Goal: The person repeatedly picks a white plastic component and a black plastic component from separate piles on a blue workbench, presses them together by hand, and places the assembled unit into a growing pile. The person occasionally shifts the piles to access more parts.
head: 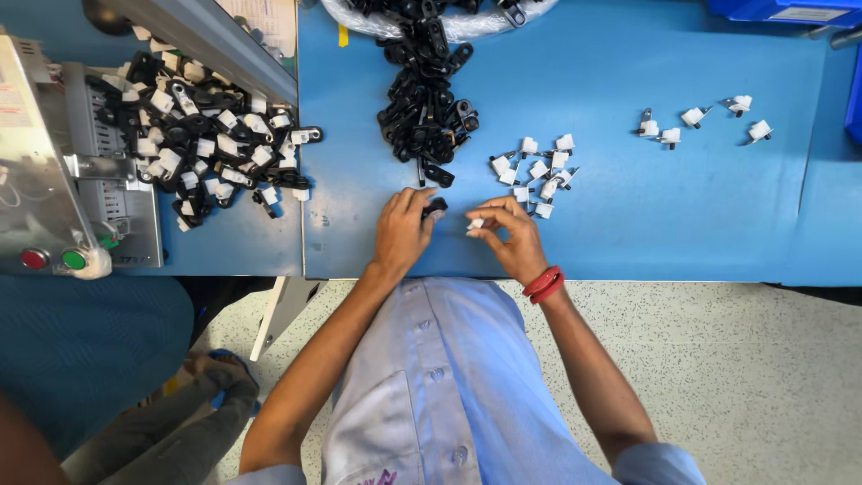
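Observation:
My left hand (401,230) rests on the blue table (646,224) near its front edge, fingers closed on a small black plastic clip (435,207). Just to the right, my right hand (510,238) pinches a small white plastic piece (475,224) between thumb and fingers; a red band sits on that wrist. The two hands are almost touching. Straight behind them lies a pile of black clips (426,108), and a cluster of white pieces (537,172) lies behind my right hand.
A heap of black clips fitted with white pieces (211,135) lies on the left table section beside a grey machine (54,171) with red and green buttons. A few more white pieces (700,121) lie at right. Blue bins (790,9) stand at the far right corner.

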